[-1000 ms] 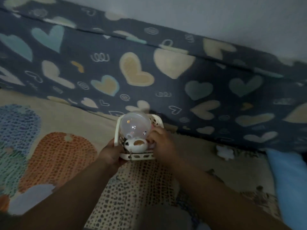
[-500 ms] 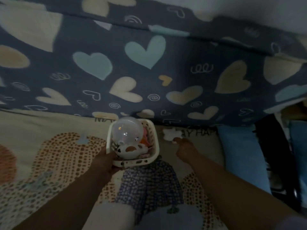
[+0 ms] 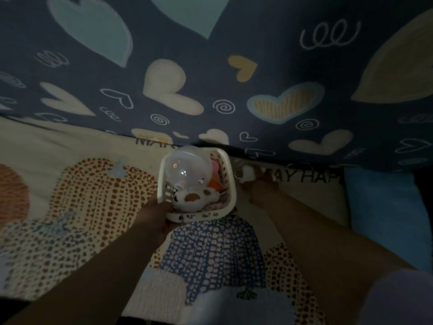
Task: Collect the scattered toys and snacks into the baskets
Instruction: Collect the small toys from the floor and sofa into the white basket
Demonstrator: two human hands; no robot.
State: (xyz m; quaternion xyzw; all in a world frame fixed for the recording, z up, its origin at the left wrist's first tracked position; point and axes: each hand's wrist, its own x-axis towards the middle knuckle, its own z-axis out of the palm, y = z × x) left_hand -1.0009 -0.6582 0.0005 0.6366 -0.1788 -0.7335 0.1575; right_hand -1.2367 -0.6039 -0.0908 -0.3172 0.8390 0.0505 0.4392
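head cam, and it's pretty dim so bear with me. biggest risk i can see: the basket [image 3: 230, 181] is already piled high. the clear plastic ball [image 3: 187, 167] sits up above the rim at the far-left corner, with the white plush with a brown patch [image 3: 194, 198] wedged in front of it. push one more thing in on the right and i reckon the ball could roll out, or the plush pops over the near edge. also the left hand [image 3: 157, 214] only grips the basket by its near-left corner, so it could tip if it gets lifted one-handed like that

second worry is the right hand [image 3: 260, 188]. it's reaching to the small white toy [image 3: 246, 172], which lies at the far edge of the play mat [image 3: 93, 195], just beside the basket's right wall and right where the heart-print blanket [image 3: 210, 66] hangs down. fingers are on or over the toy, but it's too dark to say if they've actually closed on it. a sloppy grab might nudge it under the blanket

what's in the basket: the ball, the plush, something pink and orange [image 3: 214, 174] along the right side, plus bits underneath that i can't make out. blue cushion [image 3: 384, 207] sits off the mat's right edge
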